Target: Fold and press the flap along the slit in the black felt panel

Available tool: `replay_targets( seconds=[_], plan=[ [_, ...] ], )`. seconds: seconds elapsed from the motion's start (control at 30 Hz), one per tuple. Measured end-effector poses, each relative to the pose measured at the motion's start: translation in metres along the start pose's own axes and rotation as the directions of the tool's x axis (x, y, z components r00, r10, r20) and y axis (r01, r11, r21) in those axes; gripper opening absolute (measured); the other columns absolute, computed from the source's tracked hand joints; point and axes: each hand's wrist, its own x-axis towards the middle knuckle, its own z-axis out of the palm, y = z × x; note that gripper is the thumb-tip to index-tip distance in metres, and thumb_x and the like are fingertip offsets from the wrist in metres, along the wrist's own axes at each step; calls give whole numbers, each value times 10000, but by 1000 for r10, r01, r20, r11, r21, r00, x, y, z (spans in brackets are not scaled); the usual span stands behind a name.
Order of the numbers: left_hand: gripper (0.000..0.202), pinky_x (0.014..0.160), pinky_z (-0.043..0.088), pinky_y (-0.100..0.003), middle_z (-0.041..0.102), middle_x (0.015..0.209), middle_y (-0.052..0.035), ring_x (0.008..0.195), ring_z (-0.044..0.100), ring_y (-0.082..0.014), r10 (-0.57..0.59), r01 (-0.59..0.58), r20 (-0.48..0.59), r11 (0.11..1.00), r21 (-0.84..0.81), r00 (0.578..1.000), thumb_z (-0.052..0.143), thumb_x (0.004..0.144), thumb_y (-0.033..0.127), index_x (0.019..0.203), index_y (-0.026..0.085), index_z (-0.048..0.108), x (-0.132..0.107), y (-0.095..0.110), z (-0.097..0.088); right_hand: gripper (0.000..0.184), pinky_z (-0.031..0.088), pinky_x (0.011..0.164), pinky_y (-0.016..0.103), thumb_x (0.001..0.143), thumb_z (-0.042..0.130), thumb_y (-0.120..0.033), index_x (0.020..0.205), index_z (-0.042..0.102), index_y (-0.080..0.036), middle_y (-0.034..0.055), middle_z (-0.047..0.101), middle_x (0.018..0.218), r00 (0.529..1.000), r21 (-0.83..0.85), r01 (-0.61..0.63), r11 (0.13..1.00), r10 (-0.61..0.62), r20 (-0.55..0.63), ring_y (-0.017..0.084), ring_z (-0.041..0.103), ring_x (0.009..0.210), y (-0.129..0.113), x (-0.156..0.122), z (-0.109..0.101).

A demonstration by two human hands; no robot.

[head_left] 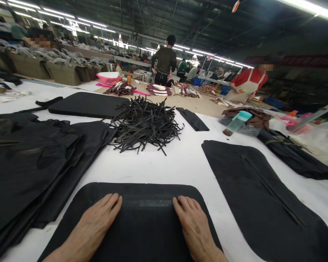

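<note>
A black round-cornered panel (142,233), which looks like leather, lies on the white tabletop directly in front of me. My left hand (100,216) rests palm down on its left part, fingers lying on the surface. Opposite it, my right hand (192,220) presses on the right part in the same way. Between my fingertips runs a faint shiny band (147,201) across the panel; I cannot tell whether it is a separate strip. Neither hand visibly lifts anything.
A heap of thin black strips (150,122) lies beyond the panel. Black sheets (30,153) are piled at left, another black panel (262,193) at right. Farther back are a black slab (89,103), a teal-lidded bottle (237,122) and a person in an apron (247,85).
</note>
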Motion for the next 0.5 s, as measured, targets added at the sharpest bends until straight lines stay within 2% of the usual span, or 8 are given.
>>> replay_targets(
  seconds=[0.13,0.27,0.4,0.47,0.5],
  plan=[
    [618,968,465,-317,580,1248,-75,1149,535,-205,-120,121,28,991,-64,992,250,741,-80,1210,180,556,-20,-25,-2,435,439,813,346,740,457,56,1099,605,-142,86,614,1016,1000,-51,-14,999,13,-22,232,548,901,12,-9,-1],
    [590,977,455,-317,558,1274,-78,1178,508,-200,-188,191,38,978,-86,981,240,765,-59,1204,173,558,-29,-37,-12,377,436,774,379,750,441,56,1002,632,-149,98,610,959,997,-105,-74,992,77,28,253,553,867,11,-9,-1],
    [560,989,435,-380,554,1262,-145,1158,516,-245,-256,255,33,967,26,966,239,756,-74,1167,96,581,-24,-28,-19,327,412,731,408,761,411,72,771,623,-176,91,595,827,972,-174,-201,964,218,82,264,548,792,0,9,-13],
    [560,965,445,-410,574,1234,-140,1112,541,-256,-188,189,-50,981,33,981,258,750,-77,1169,112,578,-18,-15,-16,306,402,738,394,779,425,57,761,609,-187,75,592,816,970,-123,-205,971,218,108,252,543,783,-13,26,-20],
    [570,953,450,-402,589,1214,-125,1088,551,-246,-113,114,-98,993,7,989,269,738,-82,1171,130,573,-15,-6,-11,290,398,744,379,794,438,41,778,607,-195,64,593,825,974,-72,-185,980,193,123,242,543,789,-21,37,-23]
  ],
)
